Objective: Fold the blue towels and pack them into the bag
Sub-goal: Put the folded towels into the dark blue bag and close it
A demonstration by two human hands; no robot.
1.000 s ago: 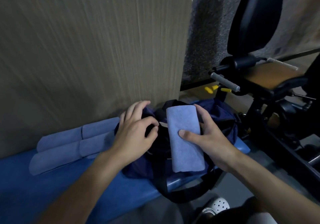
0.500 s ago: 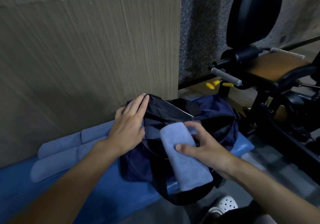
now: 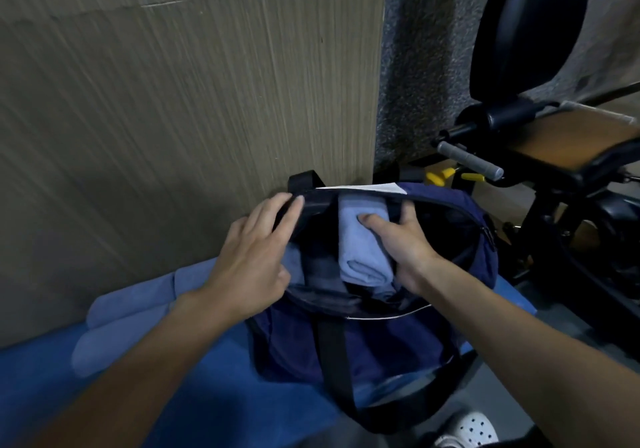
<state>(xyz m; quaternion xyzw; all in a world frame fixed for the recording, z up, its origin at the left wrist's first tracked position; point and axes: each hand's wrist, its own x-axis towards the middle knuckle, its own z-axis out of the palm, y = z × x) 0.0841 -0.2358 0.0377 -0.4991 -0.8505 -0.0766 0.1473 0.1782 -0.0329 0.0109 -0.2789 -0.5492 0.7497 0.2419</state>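
Note:
A navy bag (image 3: 381,347) with black straps stands open on the blue bench (image 3: 173,409). My right hand (image 3: 405,250) grips a folded light-blue towel (image 3: 360,240) inside the bag's mouth, thumb on top and fingers behind it. My left hand (image 3: 252,260) holds the bag's left rim and strap, pulling the opening wide. Two more folded blue towels (image 3: 131,316) lie on the bench to the left of the bag, against the wall.
A ribbed brown wall panel (image 3: 173,118) rises right behind the bench. Black gym equipment (image 3: 540,143) with a grey handle and a padded seat stands at the right. A white shoe (image 3: 467,427) shows at the bottom, below the bench's front edge.
My right hand has carried the folded towel from above the bag down into its opening. My left hand has pulled the rim further open, and the view has moved closer.

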